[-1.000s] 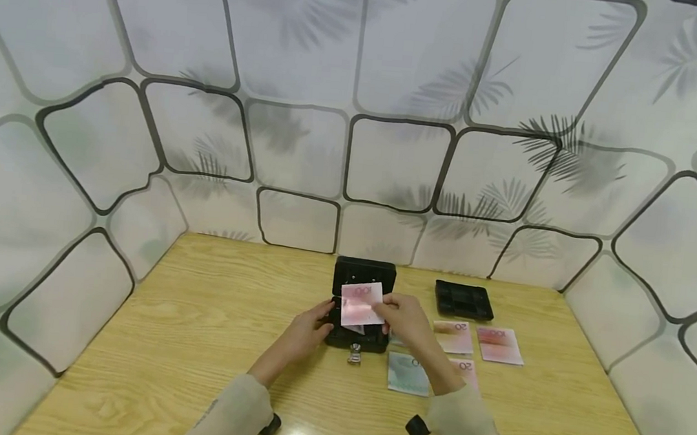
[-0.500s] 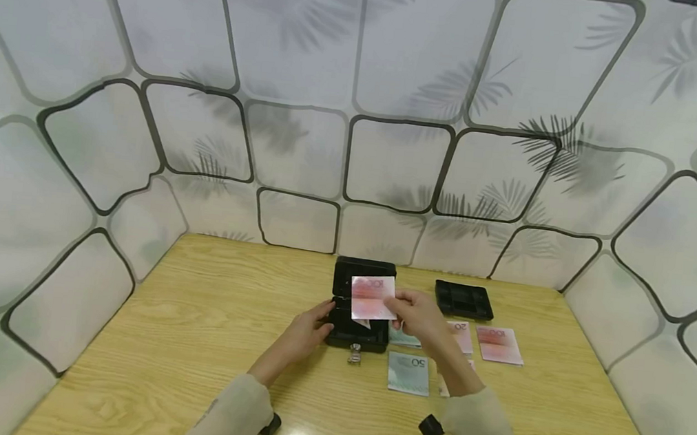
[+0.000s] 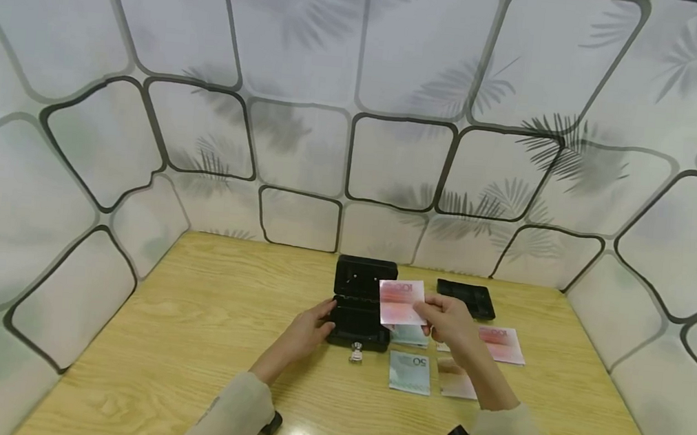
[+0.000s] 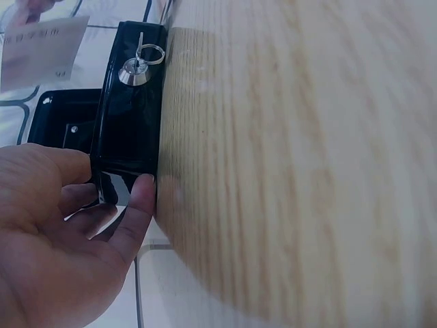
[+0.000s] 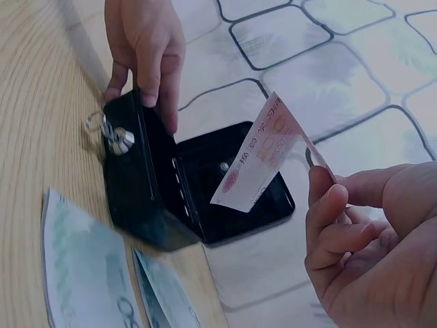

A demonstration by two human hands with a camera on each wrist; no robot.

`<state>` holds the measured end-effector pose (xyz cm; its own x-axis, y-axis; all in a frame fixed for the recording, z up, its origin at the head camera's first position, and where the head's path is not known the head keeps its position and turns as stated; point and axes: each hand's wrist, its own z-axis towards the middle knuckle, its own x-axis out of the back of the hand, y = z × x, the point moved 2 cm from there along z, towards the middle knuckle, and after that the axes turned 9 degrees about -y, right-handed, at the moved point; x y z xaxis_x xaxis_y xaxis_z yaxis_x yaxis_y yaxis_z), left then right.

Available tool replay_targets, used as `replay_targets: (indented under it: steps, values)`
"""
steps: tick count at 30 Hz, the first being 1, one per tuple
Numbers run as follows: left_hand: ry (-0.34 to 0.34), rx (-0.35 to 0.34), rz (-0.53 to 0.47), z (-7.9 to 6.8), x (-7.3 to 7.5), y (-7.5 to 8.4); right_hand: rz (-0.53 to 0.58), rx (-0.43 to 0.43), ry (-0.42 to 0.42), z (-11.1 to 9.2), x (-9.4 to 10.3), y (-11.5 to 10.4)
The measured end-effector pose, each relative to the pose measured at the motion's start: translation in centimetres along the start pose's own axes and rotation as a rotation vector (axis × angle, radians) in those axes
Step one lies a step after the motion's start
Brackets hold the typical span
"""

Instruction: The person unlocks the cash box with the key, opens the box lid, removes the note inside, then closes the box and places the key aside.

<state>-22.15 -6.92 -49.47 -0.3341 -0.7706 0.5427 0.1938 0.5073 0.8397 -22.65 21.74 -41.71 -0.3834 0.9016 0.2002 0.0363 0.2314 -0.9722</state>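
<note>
A black cash box [image 3: 359,334] stands with its lid [image 3: 365,278] raised, and a key with a ring [image 4: 140,58] sits in its front lock. My left hand [image 3: 306,332] holds the box by its left end, fingers and thumb at the side wall [image 4: 113,179]. My right hand [image 3: 450,321] pinches a pinkish-red 100 banknote [image 3: 396,299] by one edge, thumb against fingers. This note is raised over the box's right side; in the right wrist view the banknote [image 5: 256,154] overlaps the raised lid.
Greenish notes, one a 50 [image 3: 409,373], lie right of the box, another greenish note [image 3: 411,335] behind it. A pale pink note [image 3: 457,382] lies under the right forearm, a red 100 note [image 3: 502,343] farther right. A black compartment tray [image 3: 477,300] sits behind them.
My right hand has carried the 100 note from over the box toward the right, uncovering the box's inside. My left hand has stayed at the box's left end.
</note>
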Motion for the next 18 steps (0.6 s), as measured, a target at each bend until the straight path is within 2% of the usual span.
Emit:
replay_targets:
  steps: [3, 12, 18]
  values:
    - [0.0, -0.005, 0.009, 0.0, 0.0, 0.1, 0.02, -0.003, 0.012, -0.7, 1.0, 0.1]
    - [-0.016, -0.002, 0.023, -0.1, 0.1, 0.1, -0.055, 0.014, 0.059, -3.4, 4.0, -0.2]
    - [-0.01, 0.003, 0.027, -0.1, 0.1, 0.1, -0.044, 0.006, 0.081, -4.9, 6.2, 0.5]
